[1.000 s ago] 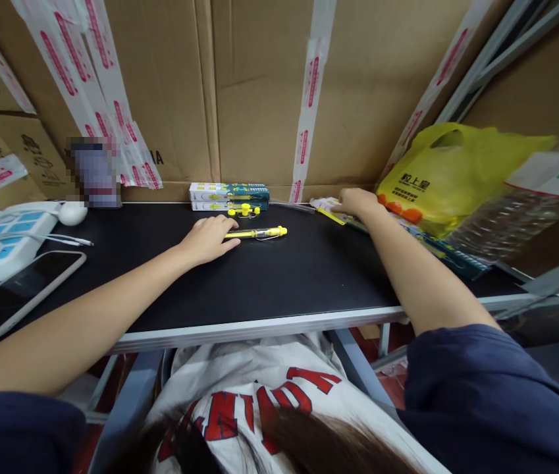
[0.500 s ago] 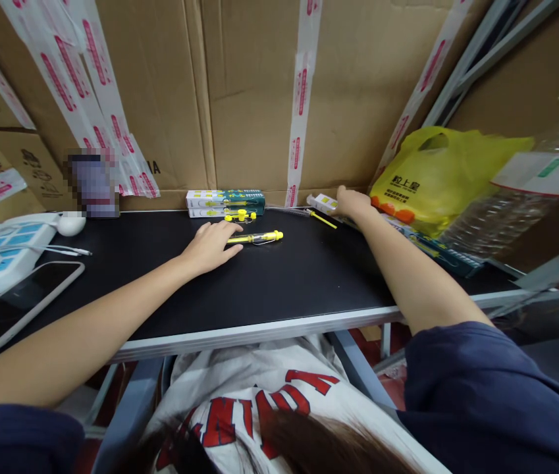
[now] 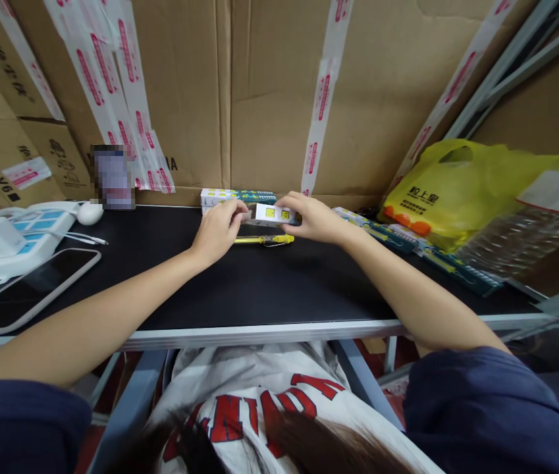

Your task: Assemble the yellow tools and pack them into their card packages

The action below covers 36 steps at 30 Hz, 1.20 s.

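Between my two hands, above the black tabletop (image 3: 259, 289), is a small white box with yellow squares (image 3: 270, 212). My right hand (image 3: 311, 217) grips its right end, thumb and fingers on opposite sides. At its left end, my left hand (image 3: 222, 227) has thumb and fingertips pinched together at the box's edge. Just below the box a yellow pen (image 3: 266, 240) lies on the table, its left end near my left hand. Behind my hands lie white and green boxes (image 3: 217, 195), partly covered by them.
Left are a phone (image 3: 32, 289), a white power strip (image 3: 17, 247) and a cable. A blurred-out upright object (image 3: 112, 178) stands at the back. At right are more green boxes (image 3: 467, 270), a yellow bag (image 3: 457, 191) and a plastic bottle (image 3: 511, 224). Cardboard (image 3: 269, 99) rises behind.
My right hand has moved left from the back right, bringing the small white box to the middle. My left hand has lifted off beside the pen and closed at the box's left end.
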Tool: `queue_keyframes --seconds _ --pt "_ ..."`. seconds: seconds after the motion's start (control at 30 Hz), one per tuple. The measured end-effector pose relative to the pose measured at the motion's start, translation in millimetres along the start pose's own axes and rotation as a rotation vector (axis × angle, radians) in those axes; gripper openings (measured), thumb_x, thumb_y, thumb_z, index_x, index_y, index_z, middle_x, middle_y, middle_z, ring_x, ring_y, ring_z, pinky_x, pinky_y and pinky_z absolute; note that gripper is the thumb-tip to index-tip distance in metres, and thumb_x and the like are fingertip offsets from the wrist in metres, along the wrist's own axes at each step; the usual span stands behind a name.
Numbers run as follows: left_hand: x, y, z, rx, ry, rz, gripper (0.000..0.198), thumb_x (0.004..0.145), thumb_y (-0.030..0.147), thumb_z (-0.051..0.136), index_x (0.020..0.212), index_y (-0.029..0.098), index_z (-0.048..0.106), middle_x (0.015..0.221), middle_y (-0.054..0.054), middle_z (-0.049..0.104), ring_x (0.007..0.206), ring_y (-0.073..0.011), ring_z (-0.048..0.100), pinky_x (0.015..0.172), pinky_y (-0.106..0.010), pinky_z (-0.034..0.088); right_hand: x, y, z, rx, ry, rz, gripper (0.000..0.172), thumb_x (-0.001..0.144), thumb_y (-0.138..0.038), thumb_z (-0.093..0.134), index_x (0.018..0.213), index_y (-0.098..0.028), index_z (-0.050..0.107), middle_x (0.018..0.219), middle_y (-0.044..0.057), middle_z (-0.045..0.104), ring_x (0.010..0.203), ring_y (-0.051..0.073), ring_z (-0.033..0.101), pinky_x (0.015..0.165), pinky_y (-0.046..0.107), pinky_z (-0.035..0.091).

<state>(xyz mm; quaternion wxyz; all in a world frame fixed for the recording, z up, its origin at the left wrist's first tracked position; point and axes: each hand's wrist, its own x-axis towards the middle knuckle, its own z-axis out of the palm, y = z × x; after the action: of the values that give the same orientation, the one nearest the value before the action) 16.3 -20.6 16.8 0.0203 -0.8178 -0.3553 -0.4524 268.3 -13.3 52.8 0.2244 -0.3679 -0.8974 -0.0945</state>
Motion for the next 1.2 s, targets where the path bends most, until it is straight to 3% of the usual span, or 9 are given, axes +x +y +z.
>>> queue_keyframes --seconds 0.13,0.3,0.37,0.47,0.7,0.8,0.93,1.07,1.2 --pt "1.1 -2.9 1.5 -0.204 -0.016 -0.054 0.010 0.091 0.023 0.055 0.096 0.018 0.062 0.086 -0.003 0.072 0.082 -0.0160 0.065 0.082 -0.031 0.049 0.4 5.9 -2.1 0.112 0.024 -0.031 0.041 0.082 -0.031 0.061 0.120 -0.015 0.062 0.117 0.015 0.069 0.097 0.026 0.064 0.085 0.037 0.050" --pt "1.3 -2.8 3.2 -0.345 -0.053 -0.175 0.034 0.099 0.038 0.042 0.085 0.018 0.065 0.066 -0.001 0.066 0.065 -0.0140 0.061 0.070 -0.029 0.047 0.6 8.4 -0.9 0.194 -0.016 -0.087 0.046 0.082 -0.034 0.061 0.123 -0.012 0.064 0.122 0.017 0.069 0.104 0.028 0.066 0.090 0.039 0.051" --pt "1.6 -4.4 3.6 -0.353 -0.070 -0.194 0.032 0.095 0.040 0.049 0.077 0.018 0.063 0.062 -0.001 0.063 0.060 -0.0132 0.057 0.064 -0.028 0.044 0.3 6.3 -2.4 0.237 -0.036 -0.083 0.047 0.083 -0.037 0.062 0.123 -0.012 0.065 0.122 0.016 0.070 0.104 0.028 0.066 0.090 0.039 0.051" --pt "1.6 -5.7 4.2 -0.399 -0.035 -0.162 0.021 0.087 0.039 0.062 0.085 0.018 0.063 0.071 0.000 0.063 0.065 -0.0131 0.056 0.064 -0.027 0.043 0.2 1.3 -6.0 0.320 -0.072 -0.056 0.048 0.085 -0.042 0.062 0.123 -0.013 0.066 0.119 0.013 0.072 0.100 0.026 0.067 0.087 0.037 0.052" --pt "-1.3 -3.3 8.2 -0.474 0.031 -0.091 0.040 0.087 0.047 0.066 0.117 0.022 0.056 0.078 0.002 0.054 0.068 -0.0126 0.054 0.065 -0.026 0.045 1.9 -5.0 -3.8 0.470 -0.038 -0.024 0.056 0.089 -0.054 0.059 0.127 -0.012 0.064 0.117 0.012 0.071 0.098 0.025 0.065 0.083 0.034 0.050" --pt "-0.3 -7.2 9.5 -0.470 0.038 -0.112 0.046 0.084 0.052 0.069 0.118 0.023 0.059 0.078 0.002 0.055 0.063 -0.0115 0.051 0.061 -0.026 0.044 2.2 -5.8 -0.5 0.501 -0.039 -0.020 0.054 0.090 -0.055 0.059 0.124 -0.014 0.065 0.113 0.010 0.072 0.094 0.024 0.064 0.082 0.034 0.049" --pt "2.5 -11.0 8.2 -0.392 0.081 -0.130 0.046 0.078 0.059 0.072 0.102 0.020 0.069 0.097 -0.004 0.064 0.070 -0.0127 0.054 0.065 -0.028 0.046 1.1 -13.3 1.7 0.517 -0.001 -0.041 0.051 0.091 -0.051 0.058 0.126 -0.014 0.061 0.119 0.012 0.068 0.098 0.024 0.062 0.086 0.036 0.048" --pt "1.7 -5.4 6.7 -0.365 -0.035 -0.155 0.046 0.079 0.063 0.068 0.091 0.018 0.068 0.089 -0.003 0.067 0.071 -0.0144 0.054 0.067 -0.028 0.044 -0.3 -28.0 5.7 0.506 0.019 -0.046 0.058 0.090 -0.051 0.059 0.137 -0.018 0.049 0.123 0.012 0.064 0.092 0.021 0.060 0.080 0.033 0.047" --pt "-0.5 -0.2 7.6 -0.408 -0.134 -0.157 0.048 0.078 0.067 0.065 0.085 0.019 0.062 0.082 -0.001 0.064 0.072 -0.0148 0.052 0.068 -0.028 0.043 0.6 -37.8 12.5 0.445 0.041 0.039 0.060 0.082 -0.056 0.069 0.126 -0.018 0.055 0.099 0.005 0.066 0.075 0.016 0.055 0.070 0.028 0.040"
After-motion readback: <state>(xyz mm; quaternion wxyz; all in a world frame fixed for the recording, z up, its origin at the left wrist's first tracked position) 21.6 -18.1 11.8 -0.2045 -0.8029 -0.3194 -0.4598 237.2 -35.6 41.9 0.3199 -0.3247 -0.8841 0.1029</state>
